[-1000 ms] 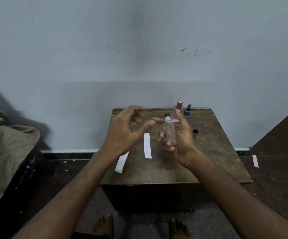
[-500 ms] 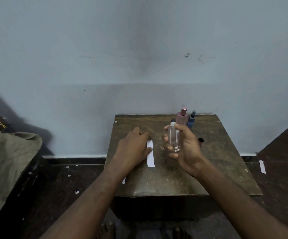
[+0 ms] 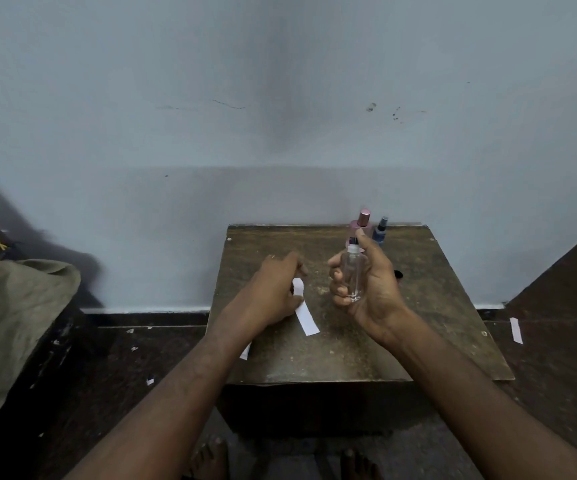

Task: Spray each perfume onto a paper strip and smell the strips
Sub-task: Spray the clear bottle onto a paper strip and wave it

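The right hand [image 3: 366, 289] grips the clear spray bottle [image 3: 353, 275] upright above the table [image 3: 436, 327], and the left hand [image 3: 273, 292], at its nine o'clock, pinches the paper strip [image 3: 306, 318], which should be lifted before the nozzle, then sprayed lightly.

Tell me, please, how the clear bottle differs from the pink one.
The clear bottle is held upright above the table in the right hand, uncapped; the pink bottle stands at the table's back edge, capped. The first is colourless, the second pink. Both are upright.
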The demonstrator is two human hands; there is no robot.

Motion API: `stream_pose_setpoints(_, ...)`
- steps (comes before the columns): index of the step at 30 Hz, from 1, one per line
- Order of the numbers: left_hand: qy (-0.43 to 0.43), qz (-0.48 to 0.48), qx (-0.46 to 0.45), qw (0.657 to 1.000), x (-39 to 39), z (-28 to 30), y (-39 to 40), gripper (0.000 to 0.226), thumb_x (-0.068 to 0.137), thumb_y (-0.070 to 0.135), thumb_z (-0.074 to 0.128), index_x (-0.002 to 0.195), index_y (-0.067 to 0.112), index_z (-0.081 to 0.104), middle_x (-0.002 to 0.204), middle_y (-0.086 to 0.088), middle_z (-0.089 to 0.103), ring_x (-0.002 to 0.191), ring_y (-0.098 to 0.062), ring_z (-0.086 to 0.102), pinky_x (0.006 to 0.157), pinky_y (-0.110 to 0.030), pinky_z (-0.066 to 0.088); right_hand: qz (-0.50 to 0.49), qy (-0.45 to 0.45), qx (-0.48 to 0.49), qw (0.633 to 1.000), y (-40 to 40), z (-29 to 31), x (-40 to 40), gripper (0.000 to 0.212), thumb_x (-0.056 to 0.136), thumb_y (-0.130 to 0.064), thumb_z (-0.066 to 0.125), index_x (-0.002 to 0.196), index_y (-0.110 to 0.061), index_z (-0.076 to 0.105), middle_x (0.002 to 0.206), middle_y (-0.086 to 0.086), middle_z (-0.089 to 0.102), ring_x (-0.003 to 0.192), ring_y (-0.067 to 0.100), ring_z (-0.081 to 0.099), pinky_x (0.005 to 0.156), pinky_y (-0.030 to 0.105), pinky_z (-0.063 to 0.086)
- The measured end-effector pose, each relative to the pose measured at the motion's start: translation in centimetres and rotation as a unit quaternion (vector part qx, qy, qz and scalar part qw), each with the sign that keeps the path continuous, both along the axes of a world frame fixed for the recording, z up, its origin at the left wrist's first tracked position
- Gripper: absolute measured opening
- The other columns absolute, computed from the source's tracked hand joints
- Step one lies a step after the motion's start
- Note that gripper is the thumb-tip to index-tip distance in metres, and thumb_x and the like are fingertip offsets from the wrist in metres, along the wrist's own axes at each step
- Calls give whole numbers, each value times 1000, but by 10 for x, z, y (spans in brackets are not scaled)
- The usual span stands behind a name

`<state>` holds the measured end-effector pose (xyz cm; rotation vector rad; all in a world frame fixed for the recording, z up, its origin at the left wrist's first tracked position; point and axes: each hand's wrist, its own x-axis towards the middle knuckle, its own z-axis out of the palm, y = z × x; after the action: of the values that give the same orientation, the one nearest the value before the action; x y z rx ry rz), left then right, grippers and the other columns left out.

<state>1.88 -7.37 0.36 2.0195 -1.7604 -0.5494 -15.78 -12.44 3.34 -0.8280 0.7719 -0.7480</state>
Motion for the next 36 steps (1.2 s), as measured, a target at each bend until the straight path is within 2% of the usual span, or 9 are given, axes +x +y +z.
stream_pose_setpoints(3,16,-11,-16,1000,0,7,2,40,93,15,76,129,26,63,98,2,71,84,-7,63,80,-21,51,9,-36,21,999,-1,2,-1,59,95,-57,52,78,-3,68,70,8,55,54,16,44,49,25,33)
stream_pose_setpoints(5,30,-1,-41,999,1,14,7,30,92,18,78,120,27,71,99,8,69,77,2,63,67,-6,44,28,-54,29,998,-1,4,-2,61,94,-57,49,84,0,70,76,12,57,60,18,48,51,27,37)
stream_pose_setpoints(12,159,103,-171,967,22,47,40,12,86,25,87,88,22,77,72,7,77,62,-2,74,64,-20,60,52,-52,17,997,11,19,4,61,95,-63,45,68,-10,57,67,9,54,59,20,48,52,26,35)
stream_pose_setpoints(18,398,272,-251,839,40,59,84,17,86,22,87,99,18,77,85,-3,82,82,-18,81,88,-38,64,42,-11,-40,998,29,38,22,75,91,-79,48,81,-7,68,46,-2,34,36,9,25,39,16,17)
stream_pose_setpoints(21,515,289,-271,760,30,70,100,13,87,13,85,97,12,76,87,-9,81,82,-20,79,83,-31,63,21,66,-69,995,41,41,38,75,81,-78,64,106,-9,76,52,-3,29,39,9,22,41,20,14)
stream_pose_setpoints(23,553,283,-267,737,22,74,107,12,87,9,84,95,9,75,88,-13,81,78,-19,78,75,-23,63,17,54,-73,996,51,39,50,67,78,-70,75,109,-11,77,55,-3,28,41,9,22,42,21,14)
stream_pose_setpoints(27,556,275,-247,745,13,70,108,19,85,8,85,101,3,75,93,-19,81,83,-22,80,73,-22,63,7,26,-88,996,58,32,69,32,82,-40,86,91,-14,69,52,-2,29,39,10,22,41,19,16)
stream_pose_setpoints(31,539,276,-244,758,20,67,105,22,87,13,85,104,2,77,91,-18,81,85,-25,81,75,-24,64,-25,57,-123,990,41,31,73,29,86,-27,85,101,-10,67,54,-1,32,42,10,22,43,21,17)
stream_pose_setpoints(36,474,292,-227,799,32,61,97,16,90,18,84,100,7,79,85,-12,81,83,-24,82,79,-32,66,-6,72,-125,990,25,30,80,22,86,-22,85,86,-12,67,55,1,35,44,11,25,47,25,17)
